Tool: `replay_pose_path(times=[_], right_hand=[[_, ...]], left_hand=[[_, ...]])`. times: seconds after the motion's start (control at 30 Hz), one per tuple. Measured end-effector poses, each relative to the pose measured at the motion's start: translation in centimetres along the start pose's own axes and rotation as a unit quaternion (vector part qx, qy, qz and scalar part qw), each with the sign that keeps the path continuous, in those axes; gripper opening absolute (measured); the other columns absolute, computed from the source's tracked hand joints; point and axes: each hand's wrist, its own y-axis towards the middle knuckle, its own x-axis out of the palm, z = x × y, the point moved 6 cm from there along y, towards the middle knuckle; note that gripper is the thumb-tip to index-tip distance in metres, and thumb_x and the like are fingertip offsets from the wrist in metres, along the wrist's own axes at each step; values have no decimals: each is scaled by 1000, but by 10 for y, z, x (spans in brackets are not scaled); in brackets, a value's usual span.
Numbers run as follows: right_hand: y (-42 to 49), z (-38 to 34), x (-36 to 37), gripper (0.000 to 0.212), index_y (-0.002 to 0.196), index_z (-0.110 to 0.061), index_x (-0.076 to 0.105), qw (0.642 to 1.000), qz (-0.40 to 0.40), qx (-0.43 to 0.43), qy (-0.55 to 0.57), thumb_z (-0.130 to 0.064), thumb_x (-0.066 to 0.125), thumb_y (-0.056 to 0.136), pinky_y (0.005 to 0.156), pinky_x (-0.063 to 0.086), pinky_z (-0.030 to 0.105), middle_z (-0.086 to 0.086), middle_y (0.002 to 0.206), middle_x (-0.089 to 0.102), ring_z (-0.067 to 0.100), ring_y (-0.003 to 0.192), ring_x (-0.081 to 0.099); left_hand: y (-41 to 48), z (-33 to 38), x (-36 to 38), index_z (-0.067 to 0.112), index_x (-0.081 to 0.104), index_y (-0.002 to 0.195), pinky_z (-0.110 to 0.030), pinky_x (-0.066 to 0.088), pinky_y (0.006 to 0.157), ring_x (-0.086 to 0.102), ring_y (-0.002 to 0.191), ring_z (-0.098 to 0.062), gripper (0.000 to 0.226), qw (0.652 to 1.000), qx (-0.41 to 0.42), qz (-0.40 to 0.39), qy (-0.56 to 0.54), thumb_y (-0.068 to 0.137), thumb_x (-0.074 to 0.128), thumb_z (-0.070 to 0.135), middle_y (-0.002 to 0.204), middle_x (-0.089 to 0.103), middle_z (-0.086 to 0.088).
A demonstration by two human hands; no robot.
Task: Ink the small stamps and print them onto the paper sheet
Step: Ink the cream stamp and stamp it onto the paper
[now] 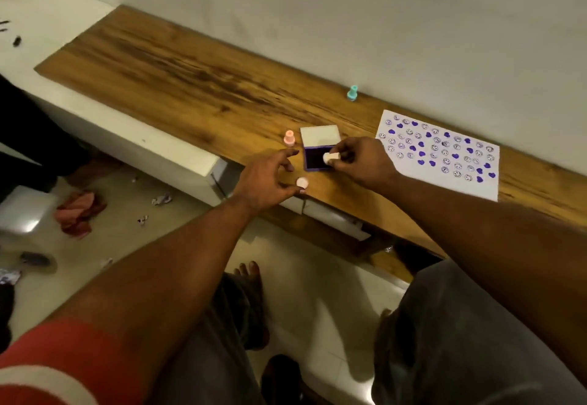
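You are holding a small white stamp [330, 157] in your right hand [359, 161], the grip pinching it between thumb and fingertips, and you are holding it at the purple ink pad [317, 160]; whether the stamp face is touching the ink cannot be told from this angle. The pad is lying open on the wooden table [190, 84], its pale lid [320, 135] standing up at the far side. Your left hand [265, 179] is hovering just left of the pad with its grip spread, fingers apart and holding nothing, the fingertips sitting close to a second pale stamp [302, 183] that is lying near the table's front edge. A pink stamp [289, 138] is standing upright just left of the pad's lid. A teal stamp [352, 92] is standing upright well apart from these, back by the wall [349, 7]. The paper sheet [444, 166] is lying flat on the table to the right of the pad, near your right hand, and it is already carrying rows of purple prints: outlined smiley faces mixed with solid hearts. You are wearing a red and white sleeve [47, 369] on the left arm. A crumpled red cloth [81, 211] is lying on the floor [127, 230] to the left.
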Motion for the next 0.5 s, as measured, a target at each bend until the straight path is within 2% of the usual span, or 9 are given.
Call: replay_pose_path(times=[0.13, 0.23, 0.37, 0.5], right_hand=[[-4, -25, 21, 26, 111, -21, 76, 998, -48, -43, -29, -31, 79, 87, 68, 52, 22, -7, 95, 70, 6, 83, 65], [-7, -35, 31, 23, 108, -18, 76, 996, -54, -67, -37, -24, 78, 86, 70, 53, 22, -6, 95, 71, 7, 83, 66], [-7, -41, 43, 24, 109, -17, 75, 993, -63, -75, -65, -28, 76, 88, 71, 55, 25, -3, 99, 71, 10, 85, 65], [-3, -39, 47, 24, 111, -17, 75, 992, -58, -70, -87, -28, 75, 89, 66, 41, 14, -8, 98, 67, 8, 85, 61]], left_hand=[[-1, -3, 3, 30, 54, 147, -40, 56, 85, 56, 88, -7, 89, 999, -14, -15, -35, 70, 93, 50, 113, 71, 14], [0, 1, 5, 27, 54, 148, -42, 57, 85, 65, 94, -16, 84, 999, -5, -11, -42, 75, 90, 47, 115, 73, 12], [1, 1, 8, 28, 53, 148, -43, 60, 84, 69, 91, -12, 77, 998, -14, -8, -66, 80, 88, 38, 116, 75, 9], [3, 1, 11, 30, 47, 152, -42, 60, 85, 70, 94, -11, 82, 997, -22, -14, -69, 81, 87, 37, 111, 76, 13]])
